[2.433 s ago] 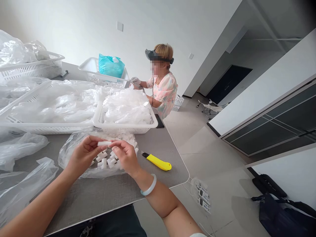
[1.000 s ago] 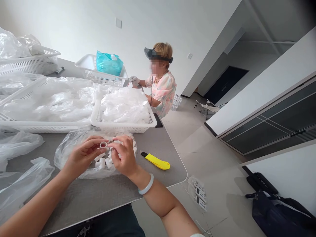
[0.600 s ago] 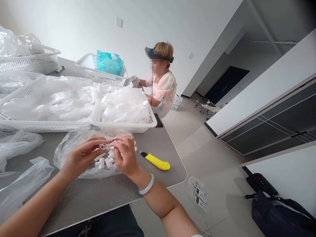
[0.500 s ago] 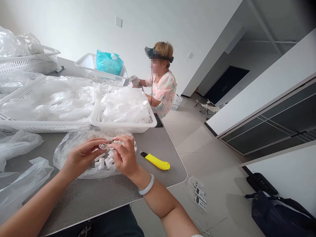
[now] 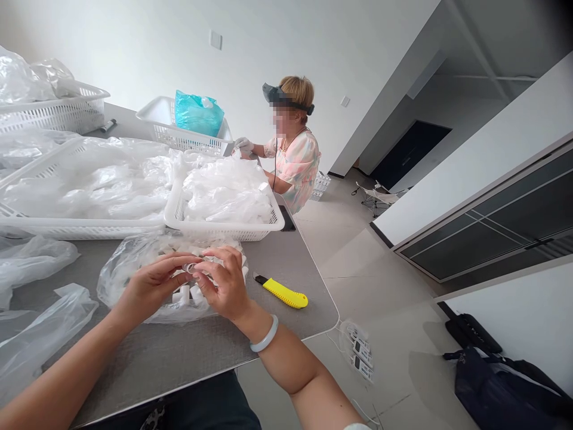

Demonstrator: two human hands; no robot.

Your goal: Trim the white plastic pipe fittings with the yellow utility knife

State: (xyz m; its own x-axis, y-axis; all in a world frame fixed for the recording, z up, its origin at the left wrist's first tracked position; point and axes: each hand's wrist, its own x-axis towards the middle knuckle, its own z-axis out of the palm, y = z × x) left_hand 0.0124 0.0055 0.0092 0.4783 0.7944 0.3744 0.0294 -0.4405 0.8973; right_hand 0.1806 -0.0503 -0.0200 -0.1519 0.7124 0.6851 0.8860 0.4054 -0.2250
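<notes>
A small white tubular plastic piece (image 5: 190, 268) is pinched between my hands above an opened clear plastic bag (image 5: 119, 275). My left hand (image 5: 154, 283) grips its left side with fingers and thumb. My right hand (image 5: 224, 279) is curled against the right side, its fingertips touching the piece; whether a further small part sits in them is hidden. Several similar white plastic pieces (image 5: 182, 295) lie in the bag underneath. To the right of my right hand rests a yellow utility knife (image 5: 286, 294) with its blade out.
White baskets stand behind my hands, one (image 5: 224, 227) heaped with bagged pieces, another (image 5: 80, 230) beside it. A blue bag (image 5: 197, 113) sits in a farther basket. Loose plastic bags (image 5: 49, 328) lie at left. A person (image 5: 290, 149) works at the table's far side.
My right thumb and fingers have closed in around the white tubular piece, covering more of it. Its round opening shows less than before.
</notes>
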